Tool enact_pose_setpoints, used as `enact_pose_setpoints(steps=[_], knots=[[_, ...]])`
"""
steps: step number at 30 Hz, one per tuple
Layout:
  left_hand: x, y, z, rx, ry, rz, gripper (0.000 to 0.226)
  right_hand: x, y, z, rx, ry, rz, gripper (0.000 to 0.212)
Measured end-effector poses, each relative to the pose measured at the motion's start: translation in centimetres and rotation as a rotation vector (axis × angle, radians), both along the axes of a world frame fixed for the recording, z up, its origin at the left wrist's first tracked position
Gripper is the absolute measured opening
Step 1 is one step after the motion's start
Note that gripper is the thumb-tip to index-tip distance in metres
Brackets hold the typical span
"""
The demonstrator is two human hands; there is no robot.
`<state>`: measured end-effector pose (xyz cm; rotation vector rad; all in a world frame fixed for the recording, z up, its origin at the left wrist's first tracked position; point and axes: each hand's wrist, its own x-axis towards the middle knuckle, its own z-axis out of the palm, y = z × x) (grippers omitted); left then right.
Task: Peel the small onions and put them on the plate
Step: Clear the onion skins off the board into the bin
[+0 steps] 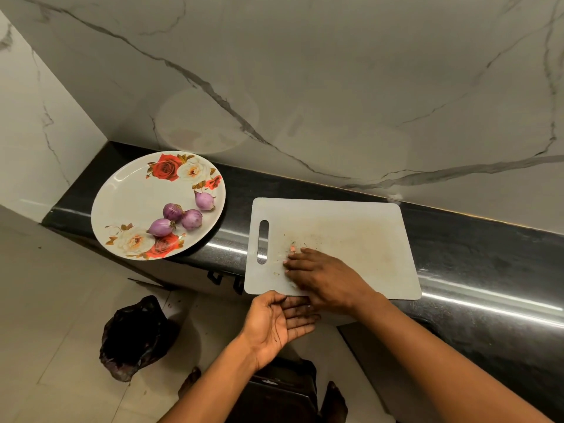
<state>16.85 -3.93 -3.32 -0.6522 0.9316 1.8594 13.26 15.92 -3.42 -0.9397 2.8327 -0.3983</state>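
Note:
Several peeled purple small onions [183,216] lie on the right side of a white plate [131,203] with a rose pattern, at the left of the dark counter. A white cutting board [351,236] lies to the plate's right, with small peel scraps [293,248] near its handle slot. My right hand [320,276] rests palm down on the board's near left part, fingers straight and flat by the scraps. My left hand [280,322] is held palm up, fingers straight, just under the board's near edge. Neither hand holds anything.
A dark plastic bag [134,337] sits open on the tiled floor below the counter edge. A marble wall rises behind the counter [488,270]. Drawer handles [225,280] show under the counter. My feet are at the bottom of the view.

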Motion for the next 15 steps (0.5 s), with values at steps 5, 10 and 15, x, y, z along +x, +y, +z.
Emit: enact_pose_setpoints(steps=[5, 10, 15], knots=[[-0.3, -0.1, 0.5, -0.020, -0.023, -0.054, 0.056, -1.8, -0.3, 0.7, -0.096, -0.072, -0.340, 0.054], [-0.6, 0.4, 1.3, -0.017, -0.002, -0.072, 0.063, -1.6, -1.0, 0.6, -0.028, -0.109, -0.301, 0.055], [-1.0, -0.1, 0.9, -0.030, -0.006, -0.065, 0.055, 0.2, 0.5, 2.0, 0.002, -0.111, -0.220, 0.055]])
